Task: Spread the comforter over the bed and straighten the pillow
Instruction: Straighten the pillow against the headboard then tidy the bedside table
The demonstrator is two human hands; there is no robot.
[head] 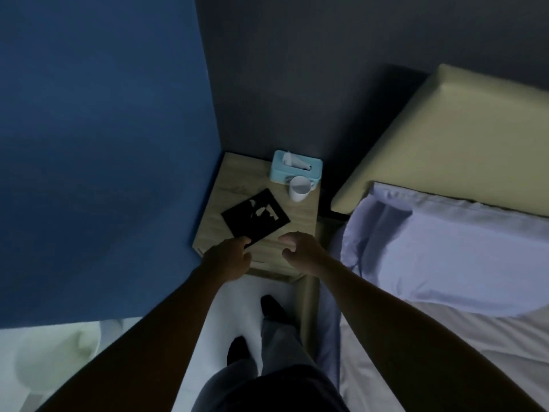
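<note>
Hands first, head view: left hand [230,257] and right hand [300,251] both reach out over the near edge of the bedside bench [237,179], close together but apart, fingers loosely curled, holding nothing. Left fingertips sit at or just over the corner of a black card [255,219]; contact not clear.

Pillow [445,257] lies at the head of the bed [416,352], right of the hands, against the padded headboard [460,138]. It looks slumped and skewed, near end bunched. Likely soft, light, floppy; best taken by the two short ends or corners, then pulled square to the headboard.

Comforter: cannot say for sure. Pale cloth [445,337] covers the mattress below the pillow; sheet or comforter, unclear. More pale fabric [59,352] shows low left, too dim to identify. If a comforter, expect it bulky, light and limp, dragging on the sheet; grip at corners or an edge with both hands wide.

Counts: one pillow, one headboard, one bench, one black card, one tissue box [295,168], one white cup [299,188], two hands, two dark shoes [271,307].
</note>
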